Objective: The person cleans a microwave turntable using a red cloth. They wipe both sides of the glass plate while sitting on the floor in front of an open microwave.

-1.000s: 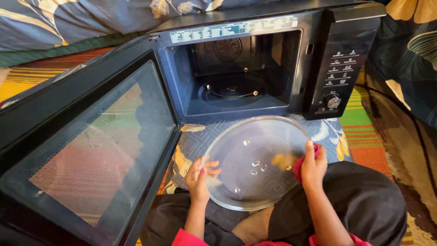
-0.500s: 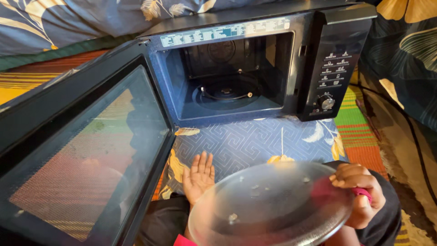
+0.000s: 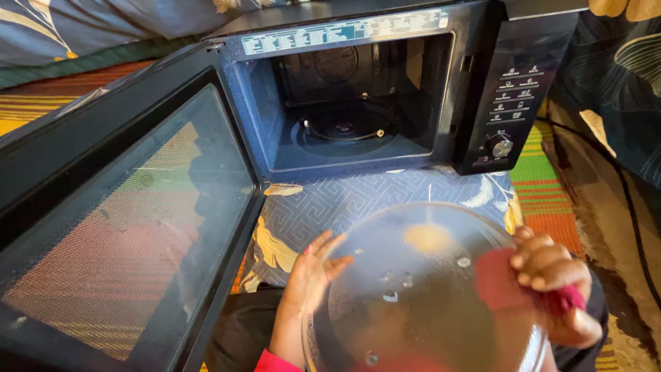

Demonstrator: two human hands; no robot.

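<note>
A round clear glass turntable plate is tilted up in front of me, over my lap. My left hand lies flat with spread fingers against its left edge and underside. My right hand grips the plate's right rim together with a red cloth pressed against the glass. A black microwave oven stands on the floor ahead, its cavity empty apart from the roller ring.
The microwave door swings wide open to the left, reaching close to my left arm. A blue patterned mat lies under the oven. A striped rug and a black cable are at right.
The plate has been lifted off the mat and tilted toward me. My right hand with the red cloth moved to the right rim; the left hand stays at the left edge.
</note>
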